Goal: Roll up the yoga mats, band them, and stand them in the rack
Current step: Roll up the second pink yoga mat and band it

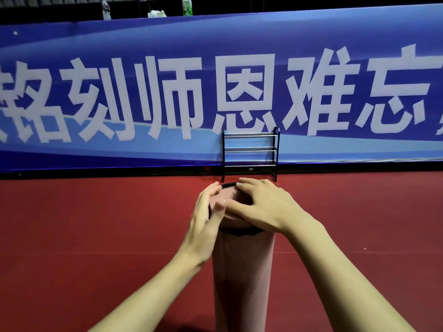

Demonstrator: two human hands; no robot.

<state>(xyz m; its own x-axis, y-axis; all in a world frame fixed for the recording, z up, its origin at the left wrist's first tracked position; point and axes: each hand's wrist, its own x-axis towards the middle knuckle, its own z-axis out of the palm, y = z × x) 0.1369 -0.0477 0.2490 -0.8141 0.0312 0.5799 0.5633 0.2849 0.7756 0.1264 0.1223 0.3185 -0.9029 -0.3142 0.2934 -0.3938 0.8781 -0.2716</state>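
Observation:
A rolled pink yoga mat (pixel 242 279) runs away from me along the red floor, its far end between my hands. My left hand (pixel 206 216) grips the left side of that end. My right hand (pixel 263 207) lies over the top and right side. A black elastic band (pixel 239 232) circles the roll just below my hands, and another black strand (pixel 229 185) shows at the far tip between my fingertips. A small black rack (pixel 250 153) with metal bars stands empty against the banner, just beyond the mat's end.
A long blue banner (pixel 167 97) with large white characters walls off the far side of the red floor (pixel 96 224). Bottles (pixel 187 6) and a white bag sit on the ledge above it. Open floor lies left and right of the mat.

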